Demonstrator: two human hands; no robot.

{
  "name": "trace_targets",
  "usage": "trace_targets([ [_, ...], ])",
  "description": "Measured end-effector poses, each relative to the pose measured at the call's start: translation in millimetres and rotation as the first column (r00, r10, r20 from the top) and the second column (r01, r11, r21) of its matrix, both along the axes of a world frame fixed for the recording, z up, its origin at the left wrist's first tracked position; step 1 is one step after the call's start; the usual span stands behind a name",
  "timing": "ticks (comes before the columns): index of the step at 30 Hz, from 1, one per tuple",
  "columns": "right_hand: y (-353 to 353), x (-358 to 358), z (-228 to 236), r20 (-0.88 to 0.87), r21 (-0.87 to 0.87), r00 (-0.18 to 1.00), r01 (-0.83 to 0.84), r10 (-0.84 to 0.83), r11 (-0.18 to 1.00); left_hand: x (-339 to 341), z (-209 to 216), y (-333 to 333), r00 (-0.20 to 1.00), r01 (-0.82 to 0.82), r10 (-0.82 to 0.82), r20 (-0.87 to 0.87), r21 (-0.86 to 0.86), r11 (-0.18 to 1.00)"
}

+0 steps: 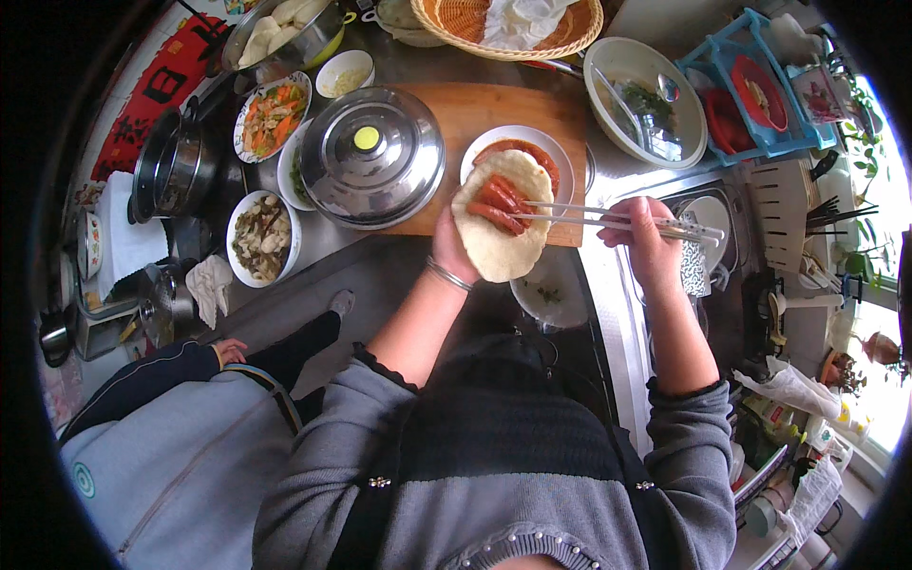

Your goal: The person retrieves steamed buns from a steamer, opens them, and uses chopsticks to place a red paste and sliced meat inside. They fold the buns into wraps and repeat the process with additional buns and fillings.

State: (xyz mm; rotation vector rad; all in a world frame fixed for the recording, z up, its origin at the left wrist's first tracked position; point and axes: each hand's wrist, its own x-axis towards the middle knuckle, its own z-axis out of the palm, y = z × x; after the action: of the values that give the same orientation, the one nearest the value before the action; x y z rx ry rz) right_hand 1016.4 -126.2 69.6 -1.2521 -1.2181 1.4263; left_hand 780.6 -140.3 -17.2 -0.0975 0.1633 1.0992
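A flatbread [499, 223] is held flat on the left hand [449, 249], in front of a wooden cutting board [475, 119]. Sausages [499, 204] are laid on the flatbread, and the tips of chopsticks [617, 220], held in the right hand [646, 237] to the right, are set against them. A plate of sauce [551, 157] is placed on the board just behind the flatbread, with a domed steel lid [372, 157] to its left. Left of the lid, several dishes of food [263, 237] are ranged. A wide bowl [646, 100] is set right of the board, and a wicker basket [508, 24] behind it. A sink [708, 223] lies beyond the right hand.
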Motion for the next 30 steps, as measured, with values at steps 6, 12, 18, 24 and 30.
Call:
trace_targets([
  [6,-19.5,-3.6,13.1,0.238,0.281,0.969,-0.132,0.064,0.951,-3.0,-2.0,-2.7,0.999,-0.04,0.039,0.036,0.037,0.999],
  [12,-29.5,-8.2,25.1,0.305,0.439,0.951,-0.186,0.049,0.879,-6.0,-1.9,-2.6,0.995,-0.062,0.059,0.085,0.033,0.998],
  [18,-30.4,-9.5,22.9,0.226,0.316,0.974,-0.073,0.0,0.946,-3.7,1.2,-1.8,0.998,-0.06,0.06,-0.009,-0.026,0.998],
  [24,-32.0,-12.8,8.2,0.012,0.108,0.998,0.061,-0.063,0.992,-5.5,-1.6,-1.9,0.996,-0.087,0.087,-0.001,-0.011,0.996],
  [30,-24.2,-4.5,5.0,-0.184,0.061,0.966,0.197,-0.182,0.979,-5.7,2.6,-2.9,0.999,-0.048,0.048,0.02,-0.027,0.999],
])
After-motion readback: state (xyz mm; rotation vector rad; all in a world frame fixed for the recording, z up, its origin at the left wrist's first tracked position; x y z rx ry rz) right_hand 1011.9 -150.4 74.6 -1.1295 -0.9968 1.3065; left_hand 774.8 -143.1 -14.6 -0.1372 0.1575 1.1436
